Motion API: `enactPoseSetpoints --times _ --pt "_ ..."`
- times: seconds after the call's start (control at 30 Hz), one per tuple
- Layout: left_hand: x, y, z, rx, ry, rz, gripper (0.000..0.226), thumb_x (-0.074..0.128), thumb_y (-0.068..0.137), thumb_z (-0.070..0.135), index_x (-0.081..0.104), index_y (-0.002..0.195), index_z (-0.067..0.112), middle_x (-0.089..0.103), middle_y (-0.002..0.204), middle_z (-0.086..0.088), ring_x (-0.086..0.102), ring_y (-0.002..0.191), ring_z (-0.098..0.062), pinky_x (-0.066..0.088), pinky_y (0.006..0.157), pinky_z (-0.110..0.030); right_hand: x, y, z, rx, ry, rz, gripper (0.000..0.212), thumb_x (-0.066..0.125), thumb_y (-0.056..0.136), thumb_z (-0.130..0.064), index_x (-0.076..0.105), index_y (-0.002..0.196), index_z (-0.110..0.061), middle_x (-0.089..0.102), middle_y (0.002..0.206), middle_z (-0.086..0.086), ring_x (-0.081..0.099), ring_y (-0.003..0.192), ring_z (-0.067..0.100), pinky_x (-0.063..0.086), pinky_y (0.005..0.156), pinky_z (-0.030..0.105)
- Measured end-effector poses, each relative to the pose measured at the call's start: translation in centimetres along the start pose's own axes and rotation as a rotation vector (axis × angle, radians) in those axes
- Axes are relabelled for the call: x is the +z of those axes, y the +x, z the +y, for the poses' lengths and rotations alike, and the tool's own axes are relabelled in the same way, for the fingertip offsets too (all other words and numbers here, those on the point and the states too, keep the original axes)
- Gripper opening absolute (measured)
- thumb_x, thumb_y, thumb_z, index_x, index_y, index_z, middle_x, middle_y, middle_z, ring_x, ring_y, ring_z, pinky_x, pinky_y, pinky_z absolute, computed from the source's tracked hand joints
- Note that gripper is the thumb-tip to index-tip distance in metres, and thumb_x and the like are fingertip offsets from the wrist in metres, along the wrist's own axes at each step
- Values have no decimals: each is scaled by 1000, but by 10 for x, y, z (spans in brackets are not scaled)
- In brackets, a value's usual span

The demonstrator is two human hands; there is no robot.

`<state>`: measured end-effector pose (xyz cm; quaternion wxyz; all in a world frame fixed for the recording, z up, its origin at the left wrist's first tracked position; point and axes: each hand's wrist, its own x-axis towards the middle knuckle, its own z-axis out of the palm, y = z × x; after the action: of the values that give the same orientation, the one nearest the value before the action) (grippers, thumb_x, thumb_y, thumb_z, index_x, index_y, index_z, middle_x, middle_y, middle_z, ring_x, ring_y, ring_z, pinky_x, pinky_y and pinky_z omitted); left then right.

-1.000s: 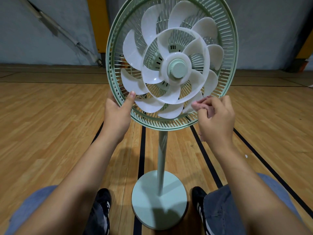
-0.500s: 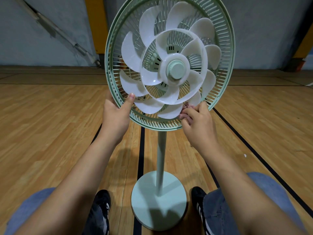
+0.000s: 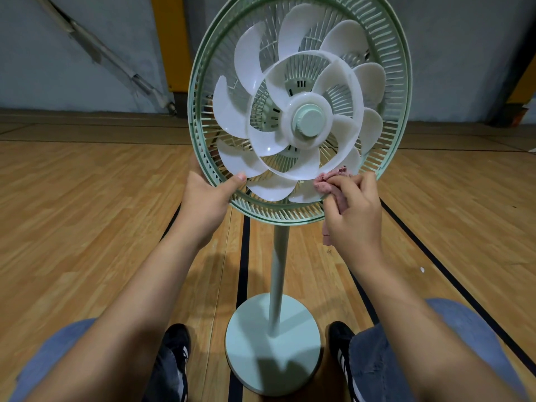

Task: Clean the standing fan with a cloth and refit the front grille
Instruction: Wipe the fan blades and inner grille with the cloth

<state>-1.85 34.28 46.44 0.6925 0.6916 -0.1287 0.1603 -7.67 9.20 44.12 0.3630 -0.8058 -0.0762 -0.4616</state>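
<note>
A pale green standing fan stands in front of me with its front grille off, so the white blades are bare inside the green rear guard. My left hand grips the guard's lower left rim, thumb on the front edge. My right hand is shut on a pink cloth and presses it against the lowest right blade near the rim. The front grille is not in view.
The fan's pole runs down to a round base between my two black shoes. Wooden floor with black lines spreads all round. A grey wall with a yellow post stands behind.
My right hand moved left along the lower rim, then back to the right, and the pink cloth now shows against the bottom blades. The left hand kept its grip on the guard.
</note>
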Motion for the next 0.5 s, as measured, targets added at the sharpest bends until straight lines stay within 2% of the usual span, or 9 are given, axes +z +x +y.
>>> enactPoseSetpoints --times 0.07,0.17,0.3,0.4,0.5 --pt "-1 1 2 -8 -1 -10 55 82 93 11 59 143 11 77 127 2 75 116 -16 60 103 -44 1 0 3 22 14 -15 22 63 101 -8 74 112 -23 41 110 -1 61 52 30 51 35 39" --pt "-2 2 5 -22 -15 -14 55 82 94 23 59 143 11 77 126 1 74 116 -16 59 105 -44 0 3 5 36 -32 -32 23 62 100 -8 74 115 -21 41 110 -3 62 66 35 54 49 50" --pt "0 1 10 -20 -45 54 63 75 91 54 63 139 15 76 127 3 73 117 -14 57 107 -43 -2 4 4 47 -73 5 28 62 97 -7 72 115 -26 42 113 -6 62 79 32 57 56 51" --pt "1 0 10 -15 -74 115 58 72 94 56 64 139 20 78 123 9 73 113 -7 57 103 -35 -5 7 6 10 -145 80 32 64 94 -3 74 115 -25 46 114 0 57 92 24 56 67 49" --pt "0 1 7 -1 -69 141 50 73 97 52 66 135 20 78 119 10 74 110 -6 59 98 -32 -4 9 8 3 -165 93 34 63 94 -2 74 118 -23 47 116 2 56 95 23 56 69 48"
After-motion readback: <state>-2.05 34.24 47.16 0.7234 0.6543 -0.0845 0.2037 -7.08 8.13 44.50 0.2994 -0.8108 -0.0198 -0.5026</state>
